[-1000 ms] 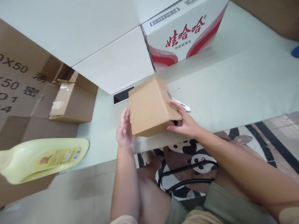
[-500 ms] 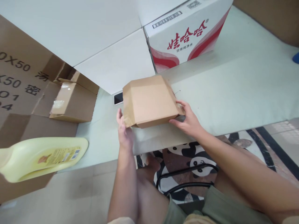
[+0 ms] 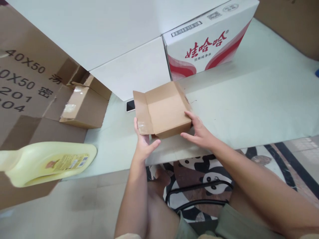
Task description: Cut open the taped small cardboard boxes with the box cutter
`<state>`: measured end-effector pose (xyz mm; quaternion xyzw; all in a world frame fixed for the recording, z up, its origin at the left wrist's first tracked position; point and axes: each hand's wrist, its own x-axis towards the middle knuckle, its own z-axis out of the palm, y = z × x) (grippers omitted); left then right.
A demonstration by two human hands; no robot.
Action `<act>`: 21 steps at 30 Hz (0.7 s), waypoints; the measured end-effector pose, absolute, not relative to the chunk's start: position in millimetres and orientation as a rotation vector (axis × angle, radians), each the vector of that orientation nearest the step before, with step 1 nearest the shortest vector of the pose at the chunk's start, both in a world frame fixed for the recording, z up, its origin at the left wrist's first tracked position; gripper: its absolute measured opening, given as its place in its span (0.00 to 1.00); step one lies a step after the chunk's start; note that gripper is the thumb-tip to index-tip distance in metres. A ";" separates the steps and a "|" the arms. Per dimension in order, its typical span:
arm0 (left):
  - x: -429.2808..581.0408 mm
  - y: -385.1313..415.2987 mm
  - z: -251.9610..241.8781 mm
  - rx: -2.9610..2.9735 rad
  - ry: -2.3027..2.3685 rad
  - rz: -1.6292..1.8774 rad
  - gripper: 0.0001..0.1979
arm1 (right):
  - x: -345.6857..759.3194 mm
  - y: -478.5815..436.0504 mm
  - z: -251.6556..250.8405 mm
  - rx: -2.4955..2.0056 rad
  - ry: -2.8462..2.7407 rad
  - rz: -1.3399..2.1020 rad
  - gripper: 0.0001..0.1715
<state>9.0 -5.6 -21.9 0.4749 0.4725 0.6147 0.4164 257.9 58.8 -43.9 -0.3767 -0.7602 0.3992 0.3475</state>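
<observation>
A small brown cardboard box [image 3: 163,111] rests on the pale green mat [image 3: 249,99] near its front edge. One flap stands spread out to the left. My left hand [image 3: 144,144] grips the box's near left corner, thumb below and fingers behind the flap. My right hand [image 3: 199,132] holds the near right corner with its fingers curled on the side. A dark phone [image 3: 130,105] lies just behind the box, mostly hidden by it.
A white and red carton [image 3: 206,36] with red characters stands at the back. White boxes [image 3: 104,39] lie behind left. An opened brown box [image 3: 83,104] and flattened cardboard [image 3: 27,86] sit at left. A yellow bottle [image 3: 47,162] lies at the near left.
The box has been turned and lowered flat onto the mat, and its left flap has folded outward. Both hands shifted to its near corners. The white pen-like object beside my right hand is out of sight.
</observation>
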 end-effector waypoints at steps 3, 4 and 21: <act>17.4 -6.2 -22.6 1.262 1.197 1.536 0.65 | 258.6 59.7 -42.1 -0.951 -2.025 1.006 0.43; 20.4 -6.1 -21.6 1.264 1.234 1.540 0.64 | 258.6 59.9 -41.9 -0.940 -2.014 1.023 0.42; -12.9 -11.7 -7.3 0.470 1.135 1.638 0.17 | 266.2 68.8 -26.2 -1.162 -1.279 1.182 0.28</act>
